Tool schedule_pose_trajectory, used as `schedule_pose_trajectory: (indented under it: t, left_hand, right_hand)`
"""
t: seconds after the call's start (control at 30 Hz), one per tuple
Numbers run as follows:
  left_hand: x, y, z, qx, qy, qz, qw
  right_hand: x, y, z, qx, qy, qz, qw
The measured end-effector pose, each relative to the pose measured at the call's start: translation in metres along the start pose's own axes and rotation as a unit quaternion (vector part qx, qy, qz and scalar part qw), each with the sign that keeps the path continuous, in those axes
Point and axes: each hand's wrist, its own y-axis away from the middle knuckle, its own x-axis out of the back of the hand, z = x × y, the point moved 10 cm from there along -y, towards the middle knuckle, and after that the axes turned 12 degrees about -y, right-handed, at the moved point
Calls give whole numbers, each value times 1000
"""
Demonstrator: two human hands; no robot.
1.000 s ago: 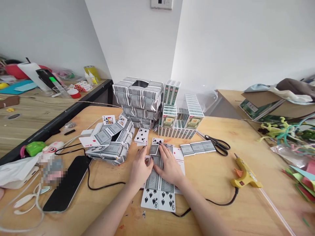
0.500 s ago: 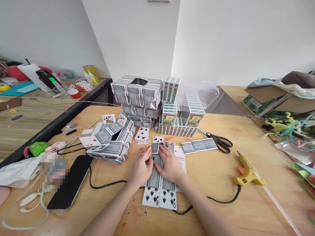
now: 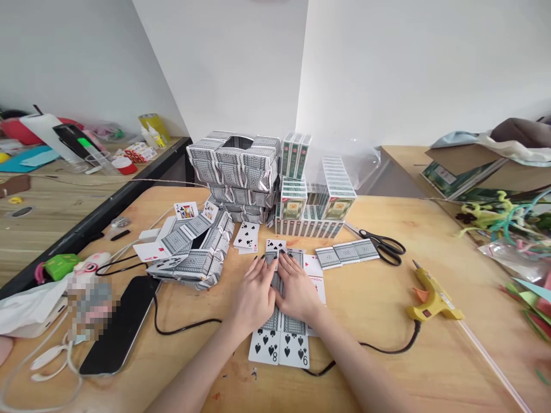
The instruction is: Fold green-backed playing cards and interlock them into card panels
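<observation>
Card strip (image 3: 279, 346), left hand (image 3: 253, 295) now flat beside right hand (image 3: 298, 292)

A single view, worn on the person's head, looks forward and down across the pale wooden table (image 3: 387, 310) from its near edge. It faces the white wall corner (image 3: 301, 86), far off at 12 o'clock. The forearms enter from 6 o'clock. The left hand (image 3: 253, 295) and right hand (image 3: 298, 291) lie close under the lens, just below centre. The yellow plastic glue gun (image 3: 433, 301) sits towards 4 o'clock and the flat black device (image 3: 118, 327) towards 8 o'clock.
</observation>
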Motion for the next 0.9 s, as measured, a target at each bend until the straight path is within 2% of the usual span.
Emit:
schedule_pose_trajectory:
  t: [0.2, 0.33, 0.4, 0.5, 0.6, 0.7, 0.8, 0.9]
  left_hand:
    - [-2, -6, 16, -24, -24, -35, 999]
    - [-2, -9, 20, -18, 3, -34, 999]
    - [-1, -10, 21, -14, 23, -30, 999]
    - [3, -10, 20, -8, 48, -26, 998]
    - [7, -6, 7, 13, 98, -29, 995]
    - [5, -1, -15, 59, 228, -35, 971]
    - [-3, 4, -38, 116, 373, -36, 920]
    - [-10, 5, -51, 156, 423, -27, 892]
  right_hand:
    - [2, 3, -1, 4, -8, 15, 1000]
    - [7, 5, -2, 21, -13, 49, 998]
    - [5, 5, -4, 36, -7, 40, 999]
    - [2, 3, -7, 43, 2, 15, 999]
    - [4, 2, -4, 11, 6, 16, 1000]
    - [7, 1, 0, -17, 7, 36, 999]
    - [8, 2, -1, -11, 1, 47, 999]
    - [9, 2, -1, -4, -6, 51, 999]
